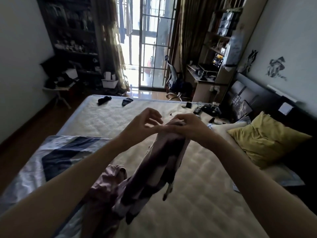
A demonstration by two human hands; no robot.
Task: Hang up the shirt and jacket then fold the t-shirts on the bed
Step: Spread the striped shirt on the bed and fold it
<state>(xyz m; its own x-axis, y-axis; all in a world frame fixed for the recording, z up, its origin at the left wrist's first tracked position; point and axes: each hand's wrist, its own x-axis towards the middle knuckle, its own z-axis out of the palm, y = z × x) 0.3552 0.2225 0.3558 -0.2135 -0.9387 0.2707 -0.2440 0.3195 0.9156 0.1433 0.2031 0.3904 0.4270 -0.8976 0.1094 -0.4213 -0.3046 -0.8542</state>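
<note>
Soft matt mauve-and-white cloth garment, gripped in the right hand. Beneath both hands, cream woven bed mat, coarse-textured. Right of the hands, matt crumpled yellow cloth pillow.

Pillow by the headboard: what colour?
Mustard yellow pillow, plain, seen in the head view.

Daylight pours through a tall glass balcony door with a dark grid frame, flanked by patterned curtains, and leaves the rest of the bedroom dim. Against the pale left wall stands a dark, crowded shelving unit, with a small cluttered side table below it on the reddish wooden floor. On the right, an office chair faces a counter under wooden shelves, and ink-style decals mark the right wall above the dark headboard.
</note>
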